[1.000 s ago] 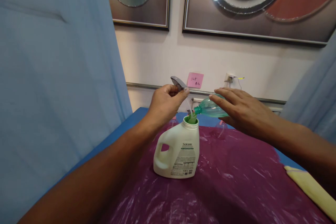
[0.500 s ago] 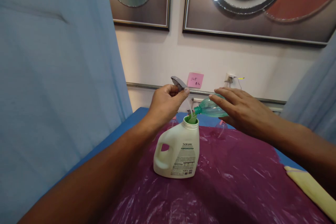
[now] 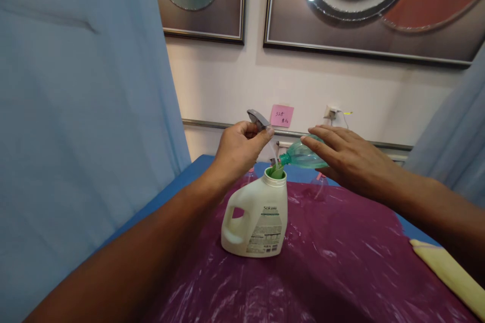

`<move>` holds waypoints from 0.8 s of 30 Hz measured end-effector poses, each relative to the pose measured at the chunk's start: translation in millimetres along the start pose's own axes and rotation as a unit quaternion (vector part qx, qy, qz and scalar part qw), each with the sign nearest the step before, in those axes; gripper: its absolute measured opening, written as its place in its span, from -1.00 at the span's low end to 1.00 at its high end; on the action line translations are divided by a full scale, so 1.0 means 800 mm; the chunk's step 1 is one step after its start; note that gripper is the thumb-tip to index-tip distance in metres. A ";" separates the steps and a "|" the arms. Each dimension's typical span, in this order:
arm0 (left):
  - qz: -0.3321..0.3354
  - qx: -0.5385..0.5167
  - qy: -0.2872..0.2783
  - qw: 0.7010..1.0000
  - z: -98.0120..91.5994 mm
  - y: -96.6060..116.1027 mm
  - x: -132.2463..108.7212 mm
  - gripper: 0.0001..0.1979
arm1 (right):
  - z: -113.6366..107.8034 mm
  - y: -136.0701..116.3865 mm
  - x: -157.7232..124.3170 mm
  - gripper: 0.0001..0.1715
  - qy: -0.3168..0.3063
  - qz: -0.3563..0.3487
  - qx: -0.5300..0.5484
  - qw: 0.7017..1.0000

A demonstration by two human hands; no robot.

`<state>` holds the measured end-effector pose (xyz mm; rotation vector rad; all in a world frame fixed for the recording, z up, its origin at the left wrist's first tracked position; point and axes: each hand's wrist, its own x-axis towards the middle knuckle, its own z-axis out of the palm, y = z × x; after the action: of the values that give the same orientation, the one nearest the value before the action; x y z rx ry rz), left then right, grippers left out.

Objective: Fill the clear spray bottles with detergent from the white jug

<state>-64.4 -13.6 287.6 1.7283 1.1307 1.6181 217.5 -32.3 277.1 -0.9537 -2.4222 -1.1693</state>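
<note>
A whitish detergent jug [image 3: 257, 217] with a handle and a printed label stands uncapped on a purple plastic sheet [image 3: 341, 252]. Pinched in my left hand [image 3: 242, 149] is a grey spray head [image 3: 258, 118], its clear tube [image 3: 273, 151] hanging down to the jug's mouth. My right hand [image 3: 341, 159] grips a clear green bottle [image 3: 303, 155], tipped almost level, with its neck at the green spout [image 3: 277, 171] in the jug's opening. Part of the bottle is hidden behind my fingers. Whether liquid is flowing I cannot tell.
Two clear bottles with pink tops, one a pink-topped bottle [image 3: 320, 184], stand behind the jug. A folded yellow cloth [image 3: 447, 272] lies at the right. Blue curtains [image 3: 83, 101] hang on both sides. A wall socket [image 3: 332, 112] and a pink note [image 3: 282, 116] are behind.
</note>
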 end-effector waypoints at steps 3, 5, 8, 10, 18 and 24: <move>-0.002 0.000 -0.002 1.000 0.001 0.001 0.000 -0.87 | -0.001 -0.001 0.001 -0.24 0.000 -0.003 -0.007 1.000; -0.001 0.002 -0.003 1.000 0.001 0.002 0.000 -0.87 | -0.003 -0.002 0.001 -0.26 0.002 -0.006 -0.015 1.000; 0.005 0.003 -0.003 1.000 0.001 0.002 0.000 -0.85 | -0.004 -0.002 0.002 -0.28 0.003 -0.008 -0.025 1.000; 0.007 0.002 -0.004 1.000 0.001 0.001 0.000 -0.84 | -0.003 -0.002 0.002 -0.30 0.002 -0.009 -0.028 1.000; 0.008 0.000 -0.007 1.000 0.001 -0.003 0.001 -0.84 | -0.003 -0.002 0.002 -0.31 0.005 -0.003 -0.010 1.000; 0.015 -0.009 -0.009 1.000 0.002 -0.007 0.002 -0.82 | -0.004 -0.003 0.003 -0.36 0.019 -0.005 -0.017 1.000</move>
<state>-64.5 -9.2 283.7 1.7535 1.0839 1.6215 213.7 -34.7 279.1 -0.9236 -2.3869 -1.2251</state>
